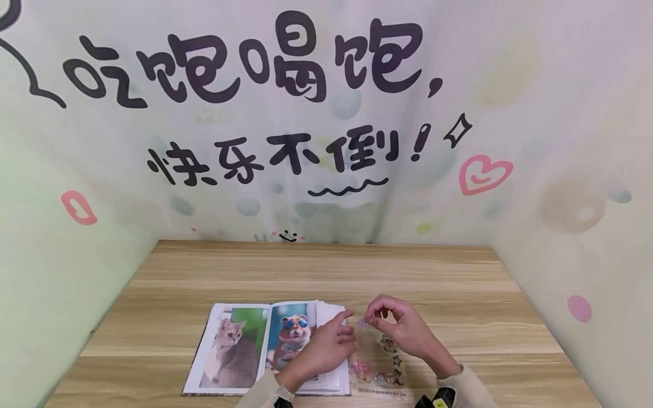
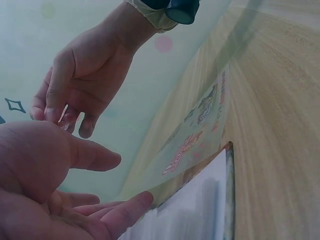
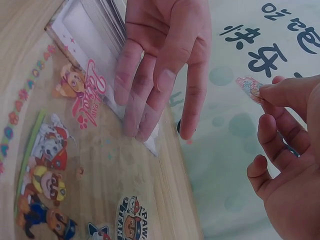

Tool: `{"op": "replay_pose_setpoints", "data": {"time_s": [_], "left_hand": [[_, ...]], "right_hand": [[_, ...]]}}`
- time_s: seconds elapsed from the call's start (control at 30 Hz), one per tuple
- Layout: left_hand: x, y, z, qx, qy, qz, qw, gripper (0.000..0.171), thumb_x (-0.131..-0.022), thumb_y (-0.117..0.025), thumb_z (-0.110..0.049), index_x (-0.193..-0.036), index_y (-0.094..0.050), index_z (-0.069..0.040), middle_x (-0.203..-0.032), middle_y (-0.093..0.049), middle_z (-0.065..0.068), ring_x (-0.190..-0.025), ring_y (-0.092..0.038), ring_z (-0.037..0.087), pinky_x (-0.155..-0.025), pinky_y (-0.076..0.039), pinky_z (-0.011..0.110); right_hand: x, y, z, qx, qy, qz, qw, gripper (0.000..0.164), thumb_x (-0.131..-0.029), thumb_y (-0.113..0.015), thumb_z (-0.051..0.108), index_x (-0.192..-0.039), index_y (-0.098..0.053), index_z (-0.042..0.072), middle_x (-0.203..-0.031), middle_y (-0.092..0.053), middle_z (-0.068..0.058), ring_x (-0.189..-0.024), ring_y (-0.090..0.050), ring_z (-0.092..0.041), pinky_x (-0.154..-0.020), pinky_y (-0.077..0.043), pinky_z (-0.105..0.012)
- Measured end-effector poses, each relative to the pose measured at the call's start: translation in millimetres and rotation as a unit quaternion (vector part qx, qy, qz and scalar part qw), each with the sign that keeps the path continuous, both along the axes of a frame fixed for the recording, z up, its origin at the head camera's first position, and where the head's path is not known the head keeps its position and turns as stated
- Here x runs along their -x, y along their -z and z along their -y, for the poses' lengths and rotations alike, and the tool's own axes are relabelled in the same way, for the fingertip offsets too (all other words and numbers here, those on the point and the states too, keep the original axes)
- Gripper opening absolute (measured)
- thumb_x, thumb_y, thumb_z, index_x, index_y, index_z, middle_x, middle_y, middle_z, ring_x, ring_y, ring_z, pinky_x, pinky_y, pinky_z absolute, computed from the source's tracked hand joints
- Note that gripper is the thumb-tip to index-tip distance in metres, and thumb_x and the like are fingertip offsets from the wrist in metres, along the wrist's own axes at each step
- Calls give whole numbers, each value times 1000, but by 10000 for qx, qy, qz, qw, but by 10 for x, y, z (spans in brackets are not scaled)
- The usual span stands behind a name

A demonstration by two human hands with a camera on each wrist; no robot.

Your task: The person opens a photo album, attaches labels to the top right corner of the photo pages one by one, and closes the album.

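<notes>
My right hand pinches a small, shiny patterned sticker between thumb and fingertips, held up above the table. Beside it, my left hand is over the right edge of an open photo album, its fingers extended and the thumb apart, with nothing seen in its grip. A clear sticker sheet with cartoon puppies lies right of the album. In the right wrist view part of this sheet overlaps the left fingertips; whether they touch it I cannot tell.
The album shows a cat photo on the left page and a hamster in sunglasses photo on the right, partly covered by the left forearm. Everything lies on a wooden table with a printed curtain behind it.
</notes>
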State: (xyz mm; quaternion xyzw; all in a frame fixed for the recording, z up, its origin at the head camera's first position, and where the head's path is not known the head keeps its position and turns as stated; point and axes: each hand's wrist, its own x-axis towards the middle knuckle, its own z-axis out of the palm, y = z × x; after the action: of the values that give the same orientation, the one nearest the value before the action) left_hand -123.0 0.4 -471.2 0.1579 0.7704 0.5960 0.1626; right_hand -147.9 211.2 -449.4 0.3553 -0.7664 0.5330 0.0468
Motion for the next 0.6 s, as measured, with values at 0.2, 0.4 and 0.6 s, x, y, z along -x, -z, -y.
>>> {"op": "replay_pose_setpoints", "data": {"time_s": [0.2, 0.4, 0.6], "left_hand": [[-13, -7, 11, 190, 149, -90, 9997, 73, -87, -67, -7, -151, -33, 2, -133, -56, 32, -117, -61, 42, -98, -50, 50], [-24, -50, 36, 417, 304, -153, 9985, 77, -88, -67, -10, -154, -29, -2, -138, -53, 30, -122, -59, 41, -101, -47, 50], [-18, -79, 53, 337, 276, -147, 9989, 77, -88, -67, -9, -154, -29, -1, -138, -52, 32, -120, -60, 41, -100, -49, 49]], "right_hand": [[-7, -7, 8, 6, 18, 5, 10000, 21, -89, -64, -10, -94, -66, 11, -88, -64, -5, -78, -54, -15, -67, -46, -30], [-11, -11, 12, -2, 12, 28, 10000, 22, -88, -64, -10, -94, -67, 11, -89, -65, -4, -79, -54, -14, -68, -46, -29], [-6, -17, 6, 30, 54, 16, 10000, 20, -89, -64, -9, -94, -66, 10, -88, -65, -5, -79, -55, -14, -69, -46, -28]]}}
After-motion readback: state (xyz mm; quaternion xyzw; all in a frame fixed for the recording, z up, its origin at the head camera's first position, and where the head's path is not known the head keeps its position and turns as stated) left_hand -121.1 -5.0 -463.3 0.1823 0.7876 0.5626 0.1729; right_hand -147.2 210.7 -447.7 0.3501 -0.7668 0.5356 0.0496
